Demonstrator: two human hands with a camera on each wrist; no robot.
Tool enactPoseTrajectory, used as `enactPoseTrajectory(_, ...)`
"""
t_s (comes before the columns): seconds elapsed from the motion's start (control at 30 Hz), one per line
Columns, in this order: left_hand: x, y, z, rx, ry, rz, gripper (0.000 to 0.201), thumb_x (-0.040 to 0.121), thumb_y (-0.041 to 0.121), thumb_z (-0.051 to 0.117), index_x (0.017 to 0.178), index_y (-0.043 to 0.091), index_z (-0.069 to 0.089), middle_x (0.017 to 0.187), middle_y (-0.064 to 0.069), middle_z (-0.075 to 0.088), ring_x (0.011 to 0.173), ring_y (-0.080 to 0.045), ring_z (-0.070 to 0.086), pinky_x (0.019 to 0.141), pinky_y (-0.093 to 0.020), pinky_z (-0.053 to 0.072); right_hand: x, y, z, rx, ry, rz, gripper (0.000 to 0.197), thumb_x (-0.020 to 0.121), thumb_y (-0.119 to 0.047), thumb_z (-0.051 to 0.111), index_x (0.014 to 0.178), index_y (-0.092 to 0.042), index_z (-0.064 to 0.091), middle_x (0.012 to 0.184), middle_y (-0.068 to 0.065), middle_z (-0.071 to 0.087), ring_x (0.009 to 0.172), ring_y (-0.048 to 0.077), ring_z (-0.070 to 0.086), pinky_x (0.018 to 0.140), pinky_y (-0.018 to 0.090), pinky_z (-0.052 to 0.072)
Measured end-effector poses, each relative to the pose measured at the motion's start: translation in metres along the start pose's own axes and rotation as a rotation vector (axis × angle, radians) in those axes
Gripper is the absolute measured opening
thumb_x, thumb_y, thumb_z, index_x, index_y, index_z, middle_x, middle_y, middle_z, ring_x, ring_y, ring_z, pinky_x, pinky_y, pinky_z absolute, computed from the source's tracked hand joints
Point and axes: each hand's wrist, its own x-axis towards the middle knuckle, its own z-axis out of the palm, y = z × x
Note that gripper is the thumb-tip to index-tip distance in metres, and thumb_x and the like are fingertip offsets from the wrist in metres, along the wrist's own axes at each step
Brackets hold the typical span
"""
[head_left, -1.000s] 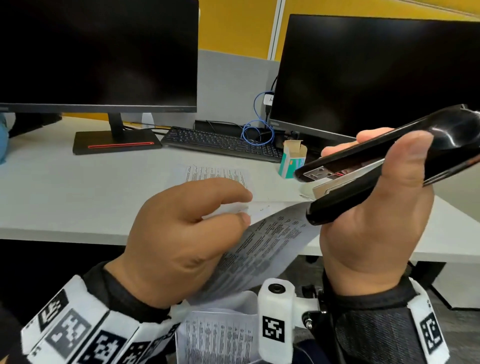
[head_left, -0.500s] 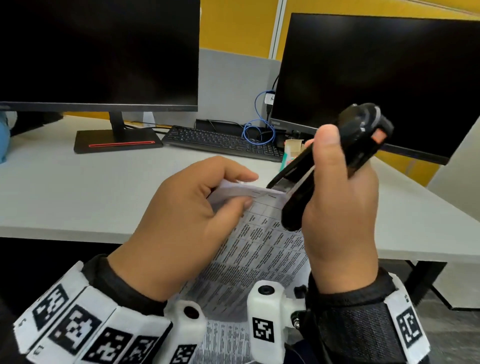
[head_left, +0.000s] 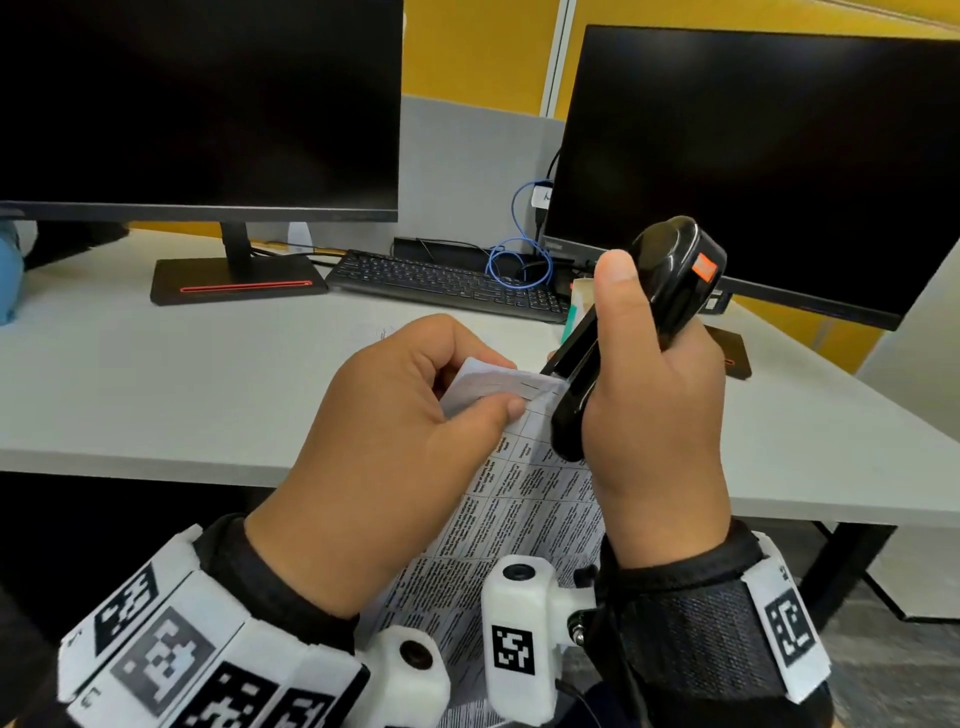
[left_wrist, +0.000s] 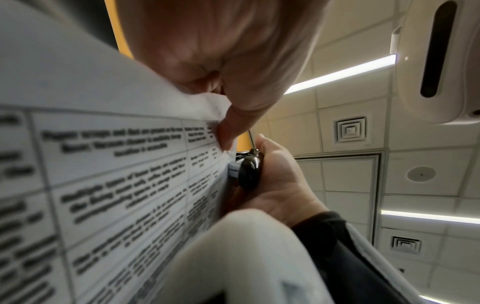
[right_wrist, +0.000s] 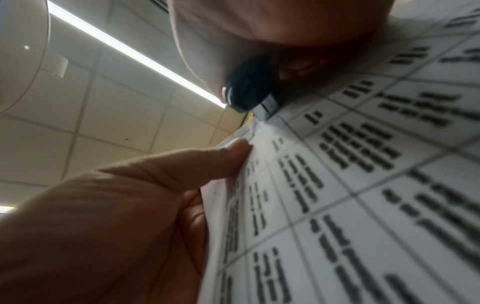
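Over the worktop (head_left: 182, 395) edge, printed papers (head_left: 524, 499) hang, their lower part cut off from view. The left hand (head_left: 395, 447) pinches the top corner. The right hand (head_left: 660, 415) grips the stapler (head_left: 670, 275), its mouth on that corner, its underside hidden.

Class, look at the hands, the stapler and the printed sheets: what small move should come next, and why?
Probably squeeze the stapler shut. The right hand wraps it, its mouth sits over the corner of the printed sheets, and the left hand pinches that corner steady.
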Motion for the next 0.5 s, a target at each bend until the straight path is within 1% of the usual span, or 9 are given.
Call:
enactPoseTrajectory(0.1,-0.001,-0.002,0.002,-0.008,0.016,-0.008,0.018,0.078,0.017,0.077,0.082,0.030,0.065,0.073,0.002,0.071,0.069,-0.018,0.069,0.066,-0.049,0.058,0.000,0.002,0.000,0.017,-0.005,-0.005,0.034,0.088,-0.050,0.057,0.070,-0.021,0.050,0.056,-0.014,0.047,0.058,0.003,0.048,0.058,0.015,0.042)
enactPoseTrajectory(0.23,-0.002,0.000,0.005,0.007,0.007,0.001,0.019,0.077,0.019,0.077,0.082,0.032,0.064,0.074,0.000,0.070,0.069,-0.019,0.069,0.067,-0.047,0.058,0.000,0.002,0.000,0.028,-0.023,-0.029,0.037,0.092,-0.043,0.060,0.066,-0.020,0.045,0.052,-0.014,0.043,0.054,0.004,0.045,0.053,0.014,0.038)
enactPoseTrajectory(0.27,-0.002,0.000,0.006,-0.007,0.004,-0.007,0.020,0.077,0.018,0.078,0.082,0.032,0.064,0.074,-0.001,0.070,0.070,-0.020,0.069,0.067,-0.047,0.058,0.001,0.002,0.000,0.037,-0.028,-0.029,0.040,0.089,-0.047,0.061,0.067,-0.016,0.047,0.052,-0.009,0.045,0.054,0.008,0.048,0.053,0.017,0.040)
enactPoseTrajectory(0.3,-0.002,0.000,0.007,-0.025,0.000,-0.009,0.022,0.076,0.019,0.079,0.082,0.032,0.064,0.075,-0.003,0.070,0.071,-0.022,0.069,0.068,-0.049,0.057,0.002,0.003,0.000,0.050,-0.035,-0.024,0.046,0.085,-0.052,0.062,0.069,-0.010,0.049,0.055,0.001,0.048,0.056,0.016,0.052,0.053,0.025,0.043)
enactPoseTrajectory(0.33,-0.002,-0.001,0.007,-0.040,-0.010,-0.008,0.022,0.075,0.021,0.080,0.083,0.034,0.063,0.077,-0.006,0.070,0.072,-0.026,0.068,0.068,-0.050,0.057,0.003,0.003,0.001,0.056,-0.043,-0.015,0.055,0.081,-0.057,0.061,0.072,-0.003,0.051,0.061,0.015,0.051,0.060,0.027,0.055,0.055,0.035,0.047)
enactPoseTrajectory(0.37,-0.001,-0.001,0.008,-0.049,-0.028,-0.008,0.023,0.074,0.024,0.079,0.086,0.036,0.063,0.081,-0.010,0.069,0.074,-0.030,0.068,0.068,-0.052,0.057,0.004,0.004,0.001,0.051,-0.053,0.000,0.062,0.077,-0.060,0.059,0.075,0.001,0.051,0.066,0.023,0.052,0.065,0.036,0.056,0.059,0.042,0.049)
enactPoseTrajectory(0.4,0.000,-0.003,0.008,-0.047,-0.058,-0.018,0.025,0.073,0.026,0.077,0.090,0.039,0.062,0.084,-0.012,0.069,0.076,-0.031,0.067,0.069,-0.052,0.057,0.005,0.004,0.001,0.043,-0.065,0.021,0.065,0.075,-0.062,0.058,0.076,0.002,0.050,0.066,0.026,0.051,0.069,0.041,0.056,0.063,0.047,0.050)
enactPoseTrajectory(0.43,0.001,-0.006,0.007,-0.026,-0.099,-0.038,0.028,0.075,0.026,0.077,0.094,0.040,0.061,0.085,-0.009,0.070,0.077,-0.029,0.068,0.071,-0.050,0.058,0.005,0.004,0.001,0.045,-0.079,0.046,0.063,0.074,-0.064,0.059,0.075,-0.001,0.049,0.064,0.022,0.050,0.072,0.043,0.056,0.065,0.051,0.051)
enactPoseTrajectory(0.5,0.003,-0.012,0.003,0.042,-0.204,-0.102,0.029,0.079,0.021,0.077,0.099,0.037,0.063,0.084,0.003,0.073,0.076,-0.016,0.071,0.073,-0.046,0.059,0.006,0.004,-0.001,0.063,-0.081,0.100,0.052,0.072,-0.065,0.061,0.068,-0.013,0.052,0.062,0.005,0.049,0.073,0.042,0.057,0.073,0.055,0.053)
